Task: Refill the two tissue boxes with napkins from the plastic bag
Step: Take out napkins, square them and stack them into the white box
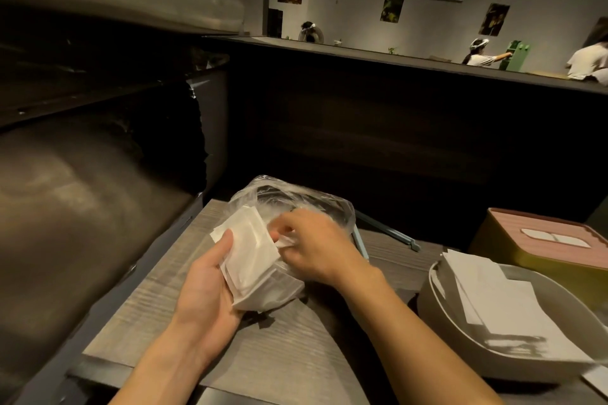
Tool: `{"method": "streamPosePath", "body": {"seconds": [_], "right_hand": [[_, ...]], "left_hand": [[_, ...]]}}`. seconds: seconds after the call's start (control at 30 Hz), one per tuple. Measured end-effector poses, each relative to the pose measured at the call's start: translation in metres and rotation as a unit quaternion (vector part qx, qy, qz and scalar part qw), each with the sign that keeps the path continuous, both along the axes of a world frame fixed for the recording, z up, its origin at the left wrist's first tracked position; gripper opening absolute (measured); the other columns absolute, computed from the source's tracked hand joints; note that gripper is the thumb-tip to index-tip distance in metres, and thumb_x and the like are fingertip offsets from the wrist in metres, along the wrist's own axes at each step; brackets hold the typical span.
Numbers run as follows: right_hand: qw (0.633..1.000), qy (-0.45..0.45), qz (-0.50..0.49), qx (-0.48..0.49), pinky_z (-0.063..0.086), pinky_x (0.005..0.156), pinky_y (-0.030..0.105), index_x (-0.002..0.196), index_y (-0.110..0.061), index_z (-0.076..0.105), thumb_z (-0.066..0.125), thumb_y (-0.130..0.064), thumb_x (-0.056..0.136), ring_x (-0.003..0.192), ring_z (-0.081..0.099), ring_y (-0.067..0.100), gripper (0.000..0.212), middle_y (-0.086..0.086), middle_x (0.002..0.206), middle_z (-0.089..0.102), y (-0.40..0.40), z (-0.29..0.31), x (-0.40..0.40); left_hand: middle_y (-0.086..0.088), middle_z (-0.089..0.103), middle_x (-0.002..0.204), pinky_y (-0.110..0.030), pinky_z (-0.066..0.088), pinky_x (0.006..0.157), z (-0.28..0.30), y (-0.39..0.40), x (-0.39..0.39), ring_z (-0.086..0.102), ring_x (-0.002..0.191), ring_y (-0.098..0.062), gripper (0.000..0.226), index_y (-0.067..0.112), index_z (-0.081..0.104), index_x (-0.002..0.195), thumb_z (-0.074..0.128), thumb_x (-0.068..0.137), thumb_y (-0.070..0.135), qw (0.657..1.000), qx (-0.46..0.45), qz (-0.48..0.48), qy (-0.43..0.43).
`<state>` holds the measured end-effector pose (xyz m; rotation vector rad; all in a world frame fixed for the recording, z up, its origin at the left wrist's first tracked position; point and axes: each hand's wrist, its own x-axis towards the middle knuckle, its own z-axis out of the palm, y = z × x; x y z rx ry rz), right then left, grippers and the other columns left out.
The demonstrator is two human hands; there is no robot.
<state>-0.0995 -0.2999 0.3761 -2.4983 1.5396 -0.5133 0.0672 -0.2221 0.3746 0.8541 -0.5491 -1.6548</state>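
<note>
1. The left hand (210,276) grips a stack of napkins (250,250) at the mouth of the plastic bag (296,197) on the table (263,348).
2. The right hand (312,243) pinches the bag's film beside the stack.
3. Judgement: hold the film back, draw the stack out square, avoid creasing.
4. The open box (460,348) already holds napkins; the lidded box (513,237) stands behind it.

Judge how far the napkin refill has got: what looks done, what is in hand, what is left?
Done: the pink-lidded box is closed with tissue at its slot. In hand: left hand holds napkins; right hand pinches the plastic bag. Left: open box holds loose napkins, lid unseen.
</note>
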Motion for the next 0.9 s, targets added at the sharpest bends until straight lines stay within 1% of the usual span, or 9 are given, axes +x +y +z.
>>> {"method": "streamPosePath", "body": {"seconds": [0.1,0.23,0.33,0.4,0.5,0.6,0.7,0.83,0.9], "right_hand": [[0.998,0.053,0.032,0.001,0.049,0.099,0.038,0.128,-0.032,0.068,0.057,-0.028,0.093,0.122,0.058,0.016,0.037,-0.008,0.132,0.064,-0.004,-0.004,-0.003],[0.995,0.085,0.024,0.051,0.047,0.106,0.043,0.143,-0.037,0.056,0.062,-0.042,0.090,0.134,0.052,0.019,0.054,-0.005,0.145,0.057,-0.013,0.003,-0.005],[0.993,0.114,0.019,-0.012,0.051,0.096,0.045,0.132,-0.035,0.066,0.062,-0.038,0.099,0.122,0.058,0.022,0.034,-0.004,0.133,0.063,-0.018,0.003,-0.003],[0.990,0.127,0.007,-0.053,0.053,0.087,0.044,0.125,-0.035,0.070,0.057,-0.035,0.101,0.115,0.062,0.021,0.027,-0.005,0.123,0.068,-0.017,0.002,0.000],[0.988,0.119,-0.002,-0.100,0.051,0.082,0.042,0.116,-0.032,0.072,0.053,-0.034,0.102,0.105,0.064,0.022,0.024,-0.004,0.112,0.071,-0.016,0.001,-0.001],[0.992,0.033,-0.035,-0.117,0.046,0.085,0.040,0.115,-0.026,0.067,0.050,-0.032,0.103,0.102,0.064,0.024,0.022,-0.002,0.112,0.070,-0.012,0.006,0.000],[0.993,-0.058,-0.074,-0.064,0.049,0.087,0.041,0.120,-0.026,0.061,0.050,-0.028,0.103,0.108,0.062,0.024,0.020,-0.001,0.117,0.069,-0.014,0.007,-0.002],[0.997,0.076,-0.023,0.025,0.046,0.098,0.040,0.142,-0.028,0.053,0.060,-0.028,0.095,0.126,0.056,0.026,0.048,0.001,0.141,0.058,-0.010,0.003,-0.003],[0.995,0.089,-0.008,0.032,0.046,0.099,0.041,0.145,-0.031,0.054,0.060,-0.035,0.097,0.128,0.055,0.024,0.049,0.000,0.143,0.057,-0.011,0.001,-0.003]], "left_hand": [[-0.020,0.074,0.118,-0.047,0.057,0.092,0.001,0.000,0.000,0.076,0.097,-0.029,0.055,0.001,0.077,0.113,0.041,0.106,0.042,1.000,0.004,0.000,0.005],[-0.020,0.074,0.116,-0.050,0.058,0.092,0.000,0.000,0.001,0.076,0.096,-0.031,0.056,0.000,0.077,0.112,0.041,0.106,0.042,1.000,0.004,0.002,0.005],[-0.017,0.076,0.113,-0.042,0.065,0.077,0.002,0.001,-0.001,0.078,0.090,-0.026,0.051,0.001,0.071,0.117,0.039,0.107,0.039,1.000,0.001,0.003,0.004],[-0.015,0.077,0.111,-0.039,0.065,0.074,0.002,0.001,-0.002,0.078,0.087,-0.023,0.054,0.002,0.078,0.108,0.038,0.107,0.039,1.000,0.001,-0.001,0.008],[-0.016,0.076,0.113,-0.046,0.058,0.086,0.004,0.000,-0.003,0.078,0.089,-0.024,0.057,0.004,0.082,0.095,0.039,0.107,0.040,1.000,-0.003,-0.001,0.009],[-0.017,0.075,0.116,-0.046,0.051,0.091,0.003,0.000,-0.001,0.077,0.092,-0.026,0.055,0.006,0.082,0.099,0.040,0.106,0.041,1.000,-0.006,-0.001,-0.001],[-0.019,0.075,0.117,-0.047,0.050,0.093,-0.001,-0.002,0.000,0.077,0.095,-0.028,0.056,0.004,0.081,0.101,0.041,0.106,0.042,1.000,-0.002,-0.001,-0.006],[-0.019,0.075,0.117,-0.047,0.050,0.094,0.000,0.001,-0.001,0.077,0.097,-0.029,0.056,0.005,0.082,0.098,0.039,0.106,0.041,1.000,-0.009,-0.004,-0.005],[-0.017,0.076,0.114,-0.048,0.050,0.094,0.002,0.002,-0.002,0.077,0.094,-0.028,0.056,0.009,0.083,0.093,0.039,0.107,0.040,1.000,-0.012,-0.002,0.001]]}}
